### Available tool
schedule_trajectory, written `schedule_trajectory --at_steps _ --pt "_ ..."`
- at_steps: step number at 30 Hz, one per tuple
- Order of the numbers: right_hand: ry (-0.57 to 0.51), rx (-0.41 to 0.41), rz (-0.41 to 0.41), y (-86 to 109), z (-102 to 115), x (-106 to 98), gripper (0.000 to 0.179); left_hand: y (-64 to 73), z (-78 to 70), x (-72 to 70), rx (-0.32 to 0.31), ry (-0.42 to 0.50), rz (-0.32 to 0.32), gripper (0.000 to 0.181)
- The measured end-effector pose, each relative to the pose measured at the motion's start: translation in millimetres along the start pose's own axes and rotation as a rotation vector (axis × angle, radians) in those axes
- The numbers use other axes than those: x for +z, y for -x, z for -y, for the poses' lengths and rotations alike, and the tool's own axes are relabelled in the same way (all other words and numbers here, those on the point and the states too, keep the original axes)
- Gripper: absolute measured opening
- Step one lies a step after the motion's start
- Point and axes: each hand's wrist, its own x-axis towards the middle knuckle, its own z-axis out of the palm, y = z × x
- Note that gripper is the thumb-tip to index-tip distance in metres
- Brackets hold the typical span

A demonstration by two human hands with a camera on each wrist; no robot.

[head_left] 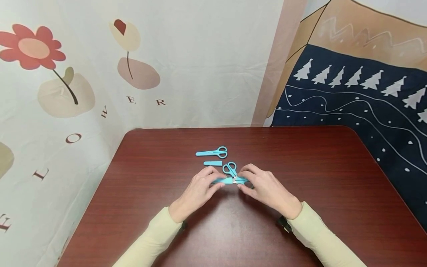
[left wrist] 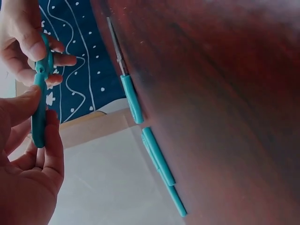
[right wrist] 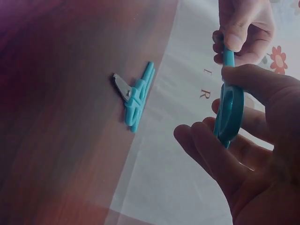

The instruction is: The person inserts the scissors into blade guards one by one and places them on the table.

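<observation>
Both hands hold a pair of light-blue scissors (right wrist: 230,112) level above the table, its blades inside a blue cover (left wrist: 39,117). My left hand (head_left: 200,186) pinches the cover between thumb and fingers. At the handle end, my right hand (head_left: 268,187) grips with thumb and fingertips, other fingers spread in the right wrist view. Just beyond the hands lies a second pair of scissors (head_left: 229,169) with bare blades (right wrist: 123,86). Left of its handles is a loose blue cover (head_left: 212,163). Farther back lies a third pair, covered scissors (head_left: 211,153), handles to the right.
The dark red wooden table (head_left: 150,155) has rounded far corners. Behind it hangs a pale curtain (head_left: 207,74) with printed flowers and letters. A navy cloth (head_left: 333,104) with white trees hangs at the right. Pale long sleeves (head_left: 151,235) cover both forearms.
</observation>
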Motion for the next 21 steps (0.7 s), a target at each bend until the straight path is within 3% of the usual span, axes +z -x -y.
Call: schedule_trajectory --at_steps 7,14,21 --pt "0.007 -0.007 -0.009 0.9 0.7 3.7 0.021 4.2 2.7 0.9 -0.026 -0.005 0.019 0.029" --pt "0.020 -0.043 -0.027 0.3 0.8 4.3 0.020 3.8 4.4 2.2 0.027 -0.011 -0.012 0.027" --pt "0.042 -0.044 -0.043 -1.3 1.5 3.9 0.023 1.7 4.9 2.7 0.031 -0.010 -0.024 0.026"
